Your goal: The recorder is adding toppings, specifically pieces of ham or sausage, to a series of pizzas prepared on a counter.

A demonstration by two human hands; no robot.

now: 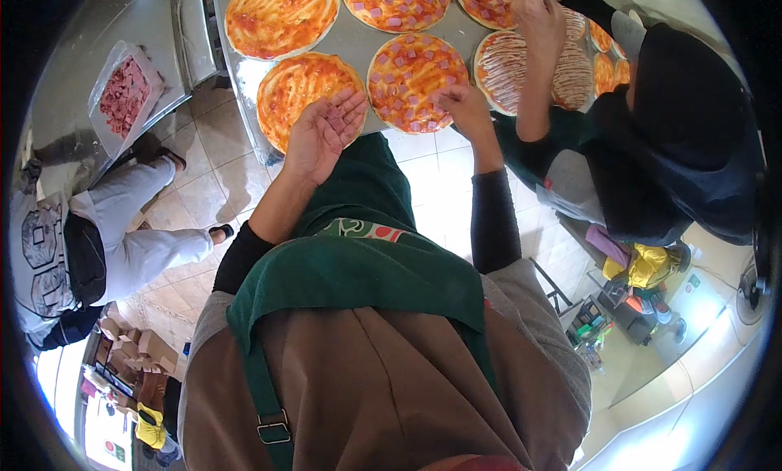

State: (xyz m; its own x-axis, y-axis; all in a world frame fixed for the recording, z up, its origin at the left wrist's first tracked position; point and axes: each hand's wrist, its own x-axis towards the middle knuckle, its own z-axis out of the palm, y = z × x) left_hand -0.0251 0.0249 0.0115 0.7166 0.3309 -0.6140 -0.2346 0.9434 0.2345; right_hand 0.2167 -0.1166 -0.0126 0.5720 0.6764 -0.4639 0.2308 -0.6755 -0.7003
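Palm up, my left hand [314, 142] cups a few small pink ham cubes [335, 119] over the right edge of a sauced pizza base [296, 92]. My right hand [469, 115] has its fingertips pinched together at the right side of a pizza dotted with ham cubes [400, 61]. Whether a cube sits between those fingertips is hard to see. Both pizzas lie on the near edge of a metal table [360, 52]. A clear plastic container [146, 83] of chopped ham [124, 95] stands on a separate metal surface to the left.
Behind are another sauced base [281, 15] and more ham-topped pizzas [397, 3]. At right, a co-worker [684, 116] reaches a forearm [537, 86] across pizzas striped with pale sauce [501, 67]. Another person [91, 245] stands left, by the tiled floor [211, 141].
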